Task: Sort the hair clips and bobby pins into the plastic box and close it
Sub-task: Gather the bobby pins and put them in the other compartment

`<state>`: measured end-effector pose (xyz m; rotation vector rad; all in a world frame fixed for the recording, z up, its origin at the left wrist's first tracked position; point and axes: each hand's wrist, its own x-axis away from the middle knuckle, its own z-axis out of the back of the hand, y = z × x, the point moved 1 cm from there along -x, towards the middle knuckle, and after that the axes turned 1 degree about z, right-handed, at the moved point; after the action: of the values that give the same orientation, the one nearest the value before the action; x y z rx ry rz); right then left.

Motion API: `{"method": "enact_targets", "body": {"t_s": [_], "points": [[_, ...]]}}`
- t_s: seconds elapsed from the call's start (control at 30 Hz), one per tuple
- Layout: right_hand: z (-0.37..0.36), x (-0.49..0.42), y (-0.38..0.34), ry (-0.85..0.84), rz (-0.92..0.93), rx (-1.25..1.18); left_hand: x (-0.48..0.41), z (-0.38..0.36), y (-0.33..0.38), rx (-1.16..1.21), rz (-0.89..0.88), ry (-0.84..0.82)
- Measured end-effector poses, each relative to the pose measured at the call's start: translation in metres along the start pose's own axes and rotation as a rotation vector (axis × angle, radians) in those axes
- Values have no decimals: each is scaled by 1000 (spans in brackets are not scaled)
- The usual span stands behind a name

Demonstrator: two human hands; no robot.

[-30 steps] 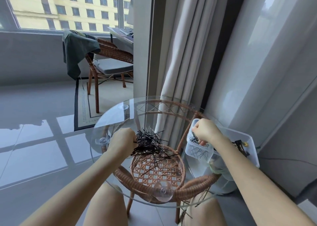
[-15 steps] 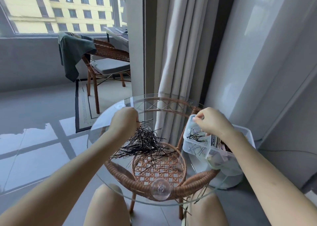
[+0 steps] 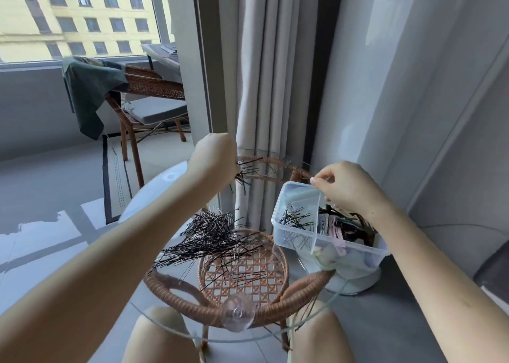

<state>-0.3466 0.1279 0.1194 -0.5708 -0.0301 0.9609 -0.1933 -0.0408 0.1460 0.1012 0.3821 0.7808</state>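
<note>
A large pile of black bobby pins (image 3: 212, 236) lies on the round glass table (image 3: 154, 197). My left hand (image 3: 214, 159) is raised above the pile and grips a bunch of bobby pins (image 3: 243, 174) that hang from its fingers. At the table's right edge stands the clear plastic box (image 3: 292, 238), split by a divider. Its left compartment holds some bobby pins, and its right one holds pink and dark hair clips (image 3: 340, 229). My right hand (image 3: 347, 189) is over the box and pinches the top of the divider wall. No lid is visible.
The table has a wicker frame (image 3: 176, 294) under the glass and a suction cup (image 3: 237, 311) near the front edge. My knees sit below the table. Curtains (image 3: 264, 87) hang behind it. A wicker chair (image 3: 143, 93) draped with green cloth stands at the back left.
My left hand has lifted from the pile upward and toward the far side, carrying a bunch of pins. My right hand rose from inside the box to the divider's top.
</note>
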Motion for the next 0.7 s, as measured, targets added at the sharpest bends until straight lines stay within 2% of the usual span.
{"method": "enact_targets", "body": {"t_s": [0.13,0.3,0.43,0.57,0.7], "points": [[9,2,10,26,-2,6,-11,-7,31,43,-33,37],[13,5,22,40,-23,14,2,-32,82,59,-34,0],[10,10,25,29,-46,25,19,-69,107,18,-35,-122],[7,16,27,1,-51,36,29,-98,109,-39,-33,-330],[8,22,28,-9,-46,41,27,-91,108,11,-97,-538]]}}
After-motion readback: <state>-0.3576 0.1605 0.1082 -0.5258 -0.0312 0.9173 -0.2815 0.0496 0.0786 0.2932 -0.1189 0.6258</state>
